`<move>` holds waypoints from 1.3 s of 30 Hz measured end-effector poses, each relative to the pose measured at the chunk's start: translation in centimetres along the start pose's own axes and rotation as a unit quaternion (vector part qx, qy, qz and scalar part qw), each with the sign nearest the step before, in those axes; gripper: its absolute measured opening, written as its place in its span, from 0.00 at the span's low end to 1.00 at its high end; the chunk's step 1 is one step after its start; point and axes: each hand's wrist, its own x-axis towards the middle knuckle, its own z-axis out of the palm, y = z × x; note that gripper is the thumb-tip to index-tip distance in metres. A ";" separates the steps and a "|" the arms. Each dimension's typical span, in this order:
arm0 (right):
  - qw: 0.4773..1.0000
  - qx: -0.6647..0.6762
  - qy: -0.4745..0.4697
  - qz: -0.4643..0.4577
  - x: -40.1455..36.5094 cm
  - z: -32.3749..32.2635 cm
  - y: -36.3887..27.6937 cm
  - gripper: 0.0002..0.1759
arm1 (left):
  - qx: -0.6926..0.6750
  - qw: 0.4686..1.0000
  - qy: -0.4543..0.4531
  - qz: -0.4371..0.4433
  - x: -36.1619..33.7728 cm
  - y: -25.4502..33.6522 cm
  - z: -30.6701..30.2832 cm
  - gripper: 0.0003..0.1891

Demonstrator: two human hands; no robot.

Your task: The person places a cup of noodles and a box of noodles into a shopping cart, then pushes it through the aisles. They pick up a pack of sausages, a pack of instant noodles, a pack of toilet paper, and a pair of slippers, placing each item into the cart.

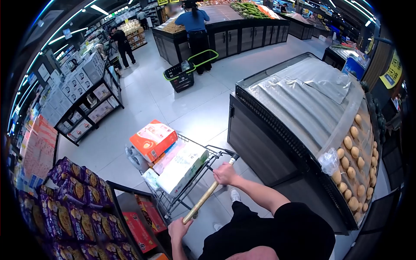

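Note:
My left hand is wrapped round the lower left end of a shopping cart's handle bar. Near the bar's other end, my right hand grips it too. Beyond the handle, the wire cart holds several packs. An orange and white pack sits on top at the far side, and a white and green pack lies nearer to me. A pale pink pack is between them. Clear plastic wrap shows at the cart's left side.
At right stands a produce bin with round tan produce. Purple snack packs fill a display at lower left. Boxed goods stand on a rack behind. A person in blue stands at a counter beside a black basket; another person is farther left.

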 end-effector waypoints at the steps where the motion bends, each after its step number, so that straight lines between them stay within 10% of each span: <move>1: 1.000 0.005 0.005 -0.009 1.1 0.3 0.6 0.12 | 0.001 1.000 0.007 -0.016 0.7 0.2 -0.1 0.25; 19: 0.978 0.039 -0.203 -0.042 22.5 8.6 10.0 0.10 | -0.055 0.979 0.121 -0.155 14.4 5.9 -4.9 0.22; 39: 0.810 -0.135 -0.551 -0.150 52.5 22.1 12.7 0.19 | -0.222 0.943 0.113 -0.220 33.5 2.7 -14.4 0.23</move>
